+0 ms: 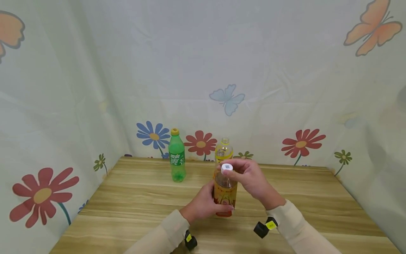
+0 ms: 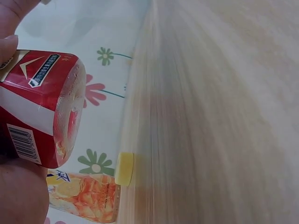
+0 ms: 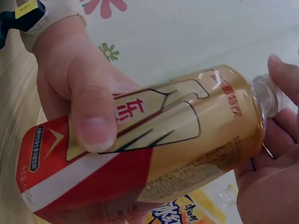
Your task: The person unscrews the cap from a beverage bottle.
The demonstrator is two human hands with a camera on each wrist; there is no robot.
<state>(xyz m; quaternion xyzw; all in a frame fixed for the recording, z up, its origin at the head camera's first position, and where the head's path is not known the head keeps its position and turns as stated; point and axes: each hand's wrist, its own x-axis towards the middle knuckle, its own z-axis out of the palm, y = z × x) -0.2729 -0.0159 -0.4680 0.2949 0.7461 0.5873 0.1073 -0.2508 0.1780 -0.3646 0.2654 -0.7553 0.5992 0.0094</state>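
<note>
My left hand (image 1: pixel 204 204) grips the lower body of a red and gold drink bottle (image 1: pixel 225 190), thumb across its front. In the left wrist view the bottle's base (image 2: pixel 70 116) is raised off the tabletop. Above it, my right hand (image 1: pixel 248 176) pinches a white bottle cap (image 1: pixel 226 168) between thumb and fingers. The right wrist view shows the clear bottle neck (image 3: pixel 268 95) between the right hand's fingers; the cap is outside that view. Behind, partly hidden by the held bottle and right hand, stands an uncapped bottle with a yellow label (image 1: pixel 223 150).
A green bottle (image 1: pixel 178 158) with a yellow cap stands toward the back left of the wooden table (image 1: pixel 133 197). A loose yellow cap (image 2: pixel 124 169) lies on the tabletop by the yellow-labelled bottle. Flower-printed cloth (image 1: pixel 203 70) hangs around the back and sides.
</note>
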